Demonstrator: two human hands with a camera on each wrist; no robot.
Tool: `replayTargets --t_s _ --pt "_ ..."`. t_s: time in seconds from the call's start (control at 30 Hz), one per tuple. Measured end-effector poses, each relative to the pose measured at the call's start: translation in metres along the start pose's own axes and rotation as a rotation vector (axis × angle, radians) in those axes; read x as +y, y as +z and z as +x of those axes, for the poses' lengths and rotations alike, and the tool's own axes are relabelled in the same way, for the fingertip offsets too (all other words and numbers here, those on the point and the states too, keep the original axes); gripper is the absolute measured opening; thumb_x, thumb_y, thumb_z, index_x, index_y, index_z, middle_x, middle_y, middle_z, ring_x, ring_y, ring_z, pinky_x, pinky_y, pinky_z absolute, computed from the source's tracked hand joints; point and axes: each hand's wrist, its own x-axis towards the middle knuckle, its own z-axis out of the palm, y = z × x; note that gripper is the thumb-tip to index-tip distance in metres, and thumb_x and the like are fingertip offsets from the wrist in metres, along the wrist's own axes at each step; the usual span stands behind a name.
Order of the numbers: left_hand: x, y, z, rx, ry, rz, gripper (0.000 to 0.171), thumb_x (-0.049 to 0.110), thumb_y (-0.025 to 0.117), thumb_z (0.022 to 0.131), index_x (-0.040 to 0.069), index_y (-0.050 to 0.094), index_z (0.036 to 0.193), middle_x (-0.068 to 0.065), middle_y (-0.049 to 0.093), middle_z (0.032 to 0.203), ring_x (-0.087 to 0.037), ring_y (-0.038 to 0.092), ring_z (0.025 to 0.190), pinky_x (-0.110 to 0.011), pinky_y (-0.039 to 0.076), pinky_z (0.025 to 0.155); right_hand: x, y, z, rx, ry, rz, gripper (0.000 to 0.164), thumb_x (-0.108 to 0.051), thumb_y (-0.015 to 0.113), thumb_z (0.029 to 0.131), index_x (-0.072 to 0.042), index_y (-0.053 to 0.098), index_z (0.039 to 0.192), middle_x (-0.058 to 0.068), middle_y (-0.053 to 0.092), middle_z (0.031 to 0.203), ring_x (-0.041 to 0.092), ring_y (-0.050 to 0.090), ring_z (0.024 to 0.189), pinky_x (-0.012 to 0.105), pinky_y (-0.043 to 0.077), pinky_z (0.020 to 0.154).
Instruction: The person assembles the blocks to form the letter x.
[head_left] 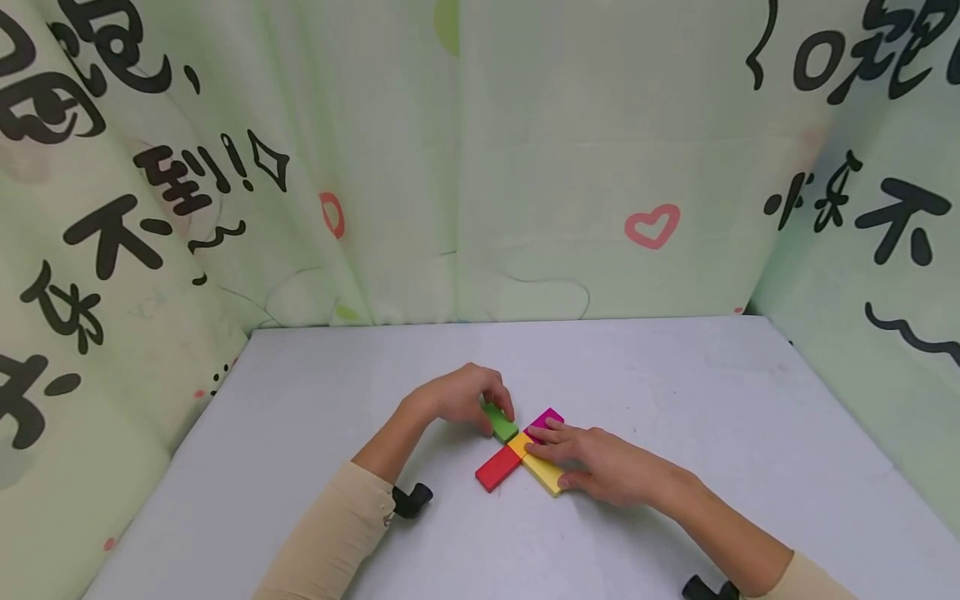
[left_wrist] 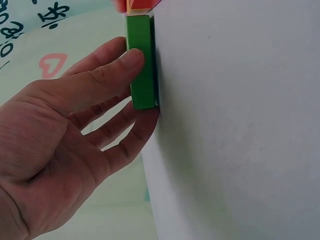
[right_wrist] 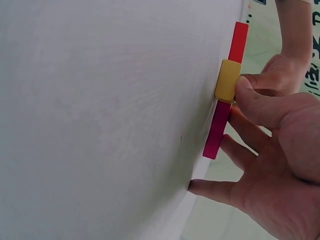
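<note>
Colored blocks form a cross on the white table. My left hand (head_left: 471, 395) pinches the green block (head_left: 501, 423) at the upper left arm; in the left wrist view the thumb lies on the face of the green block (left_wrist: 143, 75), fingers behind it. My right hand (head_left: 600, 460) spreads fairly straight fingers over the yellow block (head_left: 543, 473) and the magenta block (head_left: 553, 417). Its thumb touches the yellow block (right_wrist: 228, 81) in the right wrist view. Between the arms sits a small orange block (head_left: 519, 443). The red block (head_left: 497, 469) forms the lower left arm, untouched.
The white tabletop (head_left: 637, 367) extends around the blocks. Pale green curtains (head_left: 540, 167) with dark writing and heart drawings stand behind and on both sides. A black wrist mount (head_left: 412, 502) sticks out at the left sleeve.
</note>
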Motion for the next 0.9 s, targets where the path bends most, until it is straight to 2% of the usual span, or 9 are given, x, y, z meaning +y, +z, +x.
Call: replayTargets --t_s 0.2,0.9 --pt "0.0009 0.0006 -0.0001 -0.002 0.026 -0.001 0.025 0.007 0.085 0.086 0.020 0.081 0.107 0.002 0.068 0.108 -0.014 0.062 0.101 -0.024 0.054 0.085 -0.0013 -0.0001 -0.0010 0.011 -0.008 -0.016 0.057 -0.014 0.073 0.097 -0.015 0.057 0.151 0.006 0.048 0.162 0.036 0.039 0.153 0.058 0.042 0.115" --pt "-0.0003 0.0056 0.0016 0.005 0.040 0.025 0.024 0.009 0.085 0.086 0.020 0.081 0.107 0.004 0.067 0.107 -0.011 0.061 0.100 -0.020 0.054 0.083 -0.0015 0.0003 -0.0009 -0.001 -0.012 -0.012 0.056 -0.016 0.072 0.098 -0.016 0.056 0.152 0.006 0.046 0.163 0.038 0.038 0.153 0.057 0.042 0.115"
